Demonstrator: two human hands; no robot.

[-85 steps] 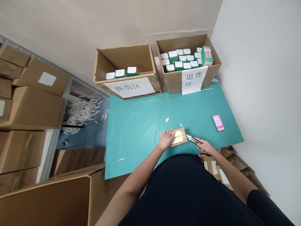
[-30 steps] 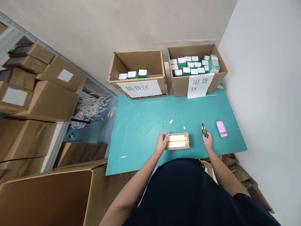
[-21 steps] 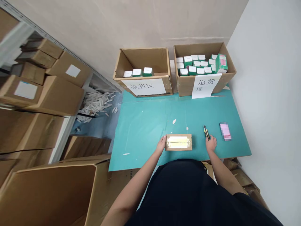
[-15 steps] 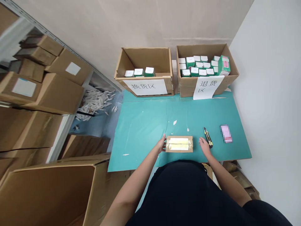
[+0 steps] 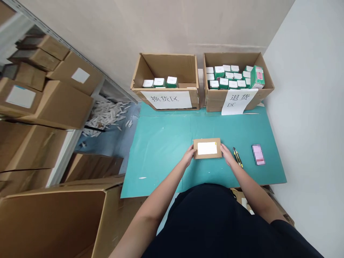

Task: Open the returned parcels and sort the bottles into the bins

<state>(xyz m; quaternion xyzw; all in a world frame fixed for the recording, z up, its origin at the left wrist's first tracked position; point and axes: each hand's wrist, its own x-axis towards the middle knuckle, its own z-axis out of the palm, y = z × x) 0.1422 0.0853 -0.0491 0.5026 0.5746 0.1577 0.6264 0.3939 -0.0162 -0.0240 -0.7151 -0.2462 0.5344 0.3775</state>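
Utility knife (image 5: 237, 157) flat on teal mat (image 5: 161, 143), pink item (image 5: 258, 154) near it (blurred). Back edge: left carton (image 5: 195, 98), right carton (image 5: 213, 102) packed with green-white boxes (image 5: 228, 77).

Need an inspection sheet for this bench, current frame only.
Surface: teal table, a few white flecks.
Job's things: small parcel, white label facing up.
Clutter: utility knife right of the parcel, apart from it; blurred pink item further right.
Grippers: left hand and right hand grip the parcel's two ends.
Cables: nothing seen.
Surroundings: left carton holds three small boxes, right carton many; stacked cartons on the left; white scraps on the floor.
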